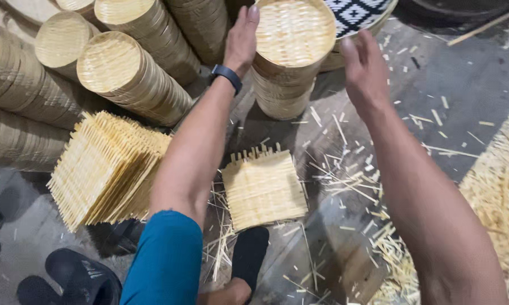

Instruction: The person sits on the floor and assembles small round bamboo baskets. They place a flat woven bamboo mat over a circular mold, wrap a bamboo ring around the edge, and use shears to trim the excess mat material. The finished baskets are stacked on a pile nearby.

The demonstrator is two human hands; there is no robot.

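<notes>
Head view, looking down at a grey floor (469,85) strewn with bamboo slivers. At upper centre stands an upright stack of round woven bamboo trays (291,56), its flat woven top facing the camera. The left hand (242,39), with a dark wristband (227,76) on its wrist, lies with fingers extended against the stack's left rim; the hand is flat and unclenched, touching but not closed around the stack. The right hand (364,70) hovers just beside the stack's right side, fingers spread and loose, grasping nothing.

Lower centre: a small pile of square woven mats (263,189) lies flat on the floor, loose strips beneath it. Left of centre: a taller pile of square mats (104,169) leans tilted. Upper left: several long stacks of round trays (130,76) lie on their sides, ends toward the camera. Top right of the stack: a black-and-white patterned round object (359,12), partly cut off. Lower left: a dark sandal (82,277). Right edge: a heap of pale bamboo shavings (500,186).
</notes>
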